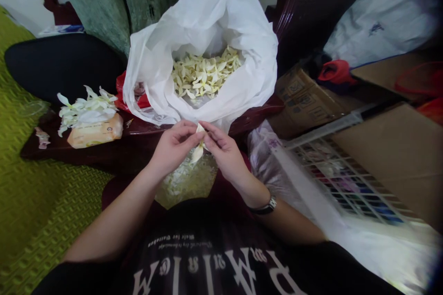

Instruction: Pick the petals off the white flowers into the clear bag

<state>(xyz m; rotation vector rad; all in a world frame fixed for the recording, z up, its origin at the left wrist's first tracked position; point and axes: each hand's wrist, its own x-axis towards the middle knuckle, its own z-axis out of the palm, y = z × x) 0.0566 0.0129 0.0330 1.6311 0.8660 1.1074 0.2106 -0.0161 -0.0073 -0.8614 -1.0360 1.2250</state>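
My left hand and my right hand meet in front of me, both pinched on one pale cream flower held between the fingertips. Just beyond them a big white plastic bag stands open, filled with a heap of cream-coloured flower pieces. Below my hands lies a clear bag of more pale petals in my lap. A watch sits on my right wrist.
A bunch of whole white flowers lies on a tan packet at the left, on a dark wooden table. Cardboard boxes and a white wire basket stand at the right. A green mat covers the left floor.
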